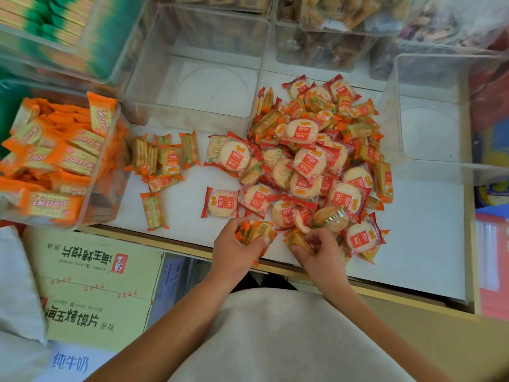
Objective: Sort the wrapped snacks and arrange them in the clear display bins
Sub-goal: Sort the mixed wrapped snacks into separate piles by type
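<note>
Presently, a stack of orange cracker packets [257, 230] was held in the left grip [237, 245] at the near edge of the white counter [427, 230]. One more packet [298, 241] was pinched by the right grip [316, 250] at the mixed pile [316, 161]. Round rice-cracker packs [309, 161] were judged best left behind, told apart by wrapper. The counter was ringed by clear bins [198, 73], and cartons [91, 271] were stacked below.

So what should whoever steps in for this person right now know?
Left hand grips a bundle of orange-ended cracker packs; right hand pinches another pack at the pile's near edge.
The mixed pile lies ahead, with a small sorted group of cracker packs to its left.
The centre bin and right bin hold nothing yet.
Left: separate the round red packs from the rest and fill the bins.
</note>
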Action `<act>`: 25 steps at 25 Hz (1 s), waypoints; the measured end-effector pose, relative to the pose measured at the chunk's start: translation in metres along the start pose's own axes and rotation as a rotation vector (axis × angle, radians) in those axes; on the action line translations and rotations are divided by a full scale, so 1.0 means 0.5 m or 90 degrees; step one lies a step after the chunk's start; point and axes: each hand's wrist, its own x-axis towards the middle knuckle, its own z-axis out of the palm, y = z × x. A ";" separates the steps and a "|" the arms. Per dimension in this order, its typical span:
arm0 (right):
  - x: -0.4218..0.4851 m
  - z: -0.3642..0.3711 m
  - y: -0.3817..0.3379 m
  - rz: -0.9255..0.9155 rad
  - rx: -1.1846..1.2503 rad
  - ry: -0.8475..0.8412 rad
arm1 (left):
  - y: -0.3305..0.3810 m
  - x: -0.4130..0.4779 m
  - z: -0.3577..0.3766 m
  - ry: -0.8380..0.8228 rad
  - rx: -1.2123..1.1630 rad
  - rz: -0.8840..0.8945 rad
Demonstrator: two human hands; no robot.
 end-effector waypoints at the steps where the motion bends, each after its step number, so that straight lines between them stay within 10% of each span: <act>1: -0.006 -0.014 -0.009 0.012 0.030 0.014 | 0.005 0.001 0.001 0.004 -0.015 0.000; 25: 0.081 0.339 -0.385 0.118 0.270 -0.149 | -0.052 0.206 -0.383 0.284 -0.322 -0.319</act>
